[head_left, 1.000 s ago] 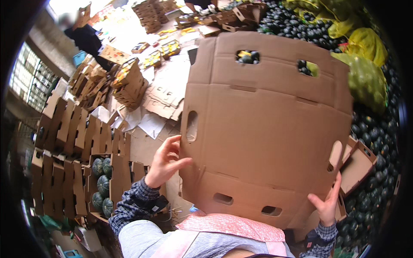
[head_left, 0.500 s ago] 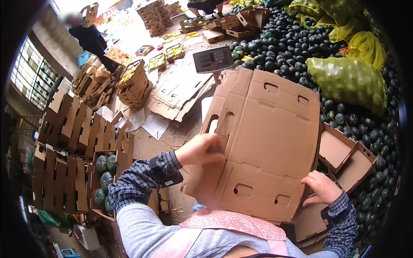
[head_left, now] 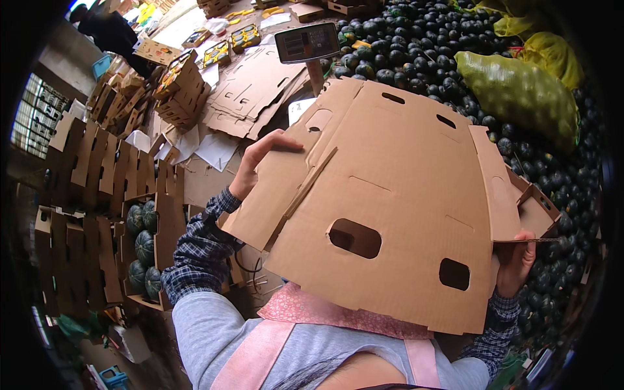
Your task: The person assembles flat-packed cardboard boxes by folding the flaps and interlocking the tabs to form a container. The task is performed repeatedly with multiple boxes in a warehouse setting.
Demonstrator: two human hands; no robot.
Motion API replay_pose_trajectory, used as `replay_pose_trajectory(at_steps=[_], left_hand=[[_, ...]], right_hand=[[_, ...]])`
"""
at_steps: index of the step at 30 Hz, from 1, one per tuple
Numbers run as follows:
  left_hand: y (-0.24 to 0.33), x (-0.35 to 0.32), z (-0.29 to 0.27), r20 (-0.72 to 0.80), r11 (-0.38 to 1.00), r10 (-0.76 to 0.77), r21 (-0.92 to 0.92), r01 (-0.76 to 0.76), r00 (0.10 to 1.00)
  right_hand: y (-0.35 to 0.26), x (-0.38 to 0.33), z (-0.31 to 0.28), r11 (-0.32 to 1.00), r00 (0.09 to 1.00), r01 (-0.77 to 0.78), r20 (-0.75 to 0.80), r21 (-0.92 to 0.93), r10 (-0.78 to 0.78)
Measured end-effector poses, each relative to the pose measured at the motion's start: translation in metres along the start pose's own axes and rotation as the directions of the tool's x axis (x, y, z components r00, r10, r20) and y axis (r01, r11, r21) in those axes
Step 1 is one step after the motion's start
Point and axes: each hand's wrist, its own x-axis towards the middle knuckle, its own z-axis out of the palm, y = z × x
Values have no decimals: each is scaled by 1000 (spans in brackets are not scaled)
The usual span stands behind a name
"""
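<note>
The left hand [head_left: 252,161] grasps the left flap of the creased cardboard sheet [head_left: 409,188], which is in the near middle before the body, and the right hand [head_left: 517,266] is closed on its right flap, probably because so broad a piece would sag from one side. At left, cartons [head_left: 78,260] stand in rows, one showing striped squashes [head_left: 144,247]; then comes the floor [head_left: 200,185], with flat sheets [head_left: 253,84] farther, a scale display [head_left: 307,42], and at right a wide heap of dark squashes [head_left: 416,52] bearing a yellow-green net sack [head_left: 520,97]

Cardboard sheet [head_left: 409,188] blocking front, scale [head_left: 308,43] beyond, floor gap [head_left: 205,184] left
</note>
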Motion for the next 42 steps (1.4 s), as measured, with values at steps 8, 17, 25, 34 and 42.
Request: replay_pose_trajectory(at_steps=[8, 17, 25, 34, 42], left_hand=[[10, 4, -34, 248, 738, -269, 674, 34, 931], [27, 0, 29, 40, 622, -341, 759, 194, 939], [-11, -4, -2, -1, 666, -668, 447, 597, 745], [-2, 0, -28, 198, 961, -86, 274, 30, 976], [12, 22, 27, -255, 968, 78, -210, -134, 964]], right_hand=[[1, -28, 21, 964, 985, 64, -141, -259, -103], [-10, -53, 36, 943, 980, 58, -162, -328, -117], [-4, -49, 32, 927, 987, 58, -121, -371, -110], [-5, -39, 52, 995, 947, -71, -319, -65, 47], [-19, -42, 49, 843, 999, -38, -19, -536, 33]])
